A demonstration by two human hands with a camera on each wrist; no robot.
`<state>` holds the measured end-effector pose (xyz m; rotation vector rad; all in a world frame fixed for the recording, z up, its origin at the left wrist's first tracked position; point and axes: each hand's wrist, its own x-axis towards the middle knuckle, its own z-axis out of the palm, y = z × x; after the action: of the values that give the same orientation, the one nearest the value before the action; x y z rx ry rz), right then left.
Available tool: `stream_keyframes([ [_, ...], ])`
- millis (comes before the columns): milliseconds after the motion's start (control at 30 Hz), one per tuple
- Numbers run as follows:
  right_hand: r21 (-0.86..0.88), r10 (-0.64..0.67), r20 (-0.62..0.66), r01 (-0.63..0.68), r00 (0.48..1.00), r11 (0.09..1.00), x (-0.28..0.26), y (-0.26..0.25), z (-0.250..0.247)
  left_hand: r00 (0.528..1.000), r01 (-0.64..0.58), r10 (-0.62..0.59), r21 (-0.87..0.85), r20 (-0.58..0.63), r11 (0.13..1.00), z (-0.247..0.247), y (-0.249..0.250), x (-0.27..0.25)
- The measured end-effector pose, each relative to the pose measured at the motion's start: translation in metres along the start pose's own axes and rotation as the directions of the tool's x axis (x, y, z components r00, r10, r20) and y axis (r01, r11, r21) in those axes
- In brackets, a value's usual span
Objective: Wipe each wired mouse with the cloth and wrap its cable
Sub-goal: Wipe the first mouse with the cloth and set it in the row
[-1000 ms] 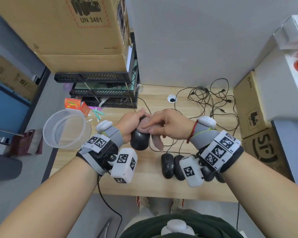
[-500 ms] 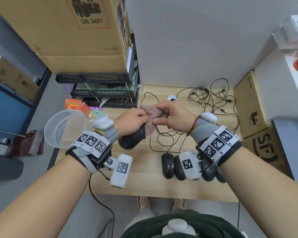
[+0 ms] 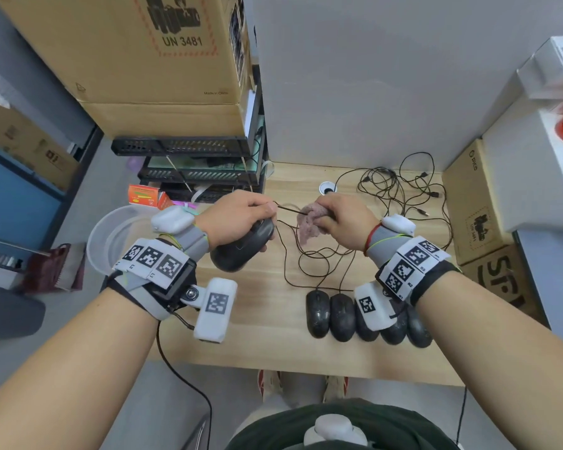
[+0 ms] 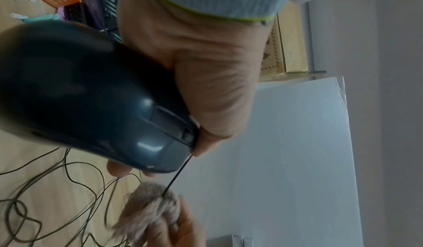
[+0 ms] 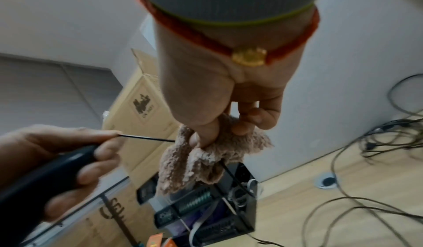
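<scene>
Head view: left hand grips a black wired mouse above the tabletop; its thin black cable runs taut into a fuzzy pinkish cloth pinched by the right hand. Five black mice line the near edge.

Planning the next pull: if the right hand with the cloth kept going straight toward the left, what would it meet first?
Probably the left hand gripping the mouse; the taut cable runs from it into the cloth held by the right hand.

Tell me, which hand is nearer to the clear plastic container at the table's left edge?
Left. The left hand, holding the mouse, is just right of the container; the right hand is farther right.
</scene>
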<state>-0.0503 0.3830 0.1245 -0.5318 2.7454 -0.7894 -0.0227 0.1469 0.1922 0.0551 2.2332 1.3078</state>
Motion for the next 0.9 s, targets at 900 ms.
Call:
stream_keyframes([
  [900,0.381,-0.003,-0.084,0.035,0.996,0.924,-0.006,-0.034,-0.015,0.982,0.002,0.016,0.093,-0.191,0.996,0.022,-0.008,0.016],
])
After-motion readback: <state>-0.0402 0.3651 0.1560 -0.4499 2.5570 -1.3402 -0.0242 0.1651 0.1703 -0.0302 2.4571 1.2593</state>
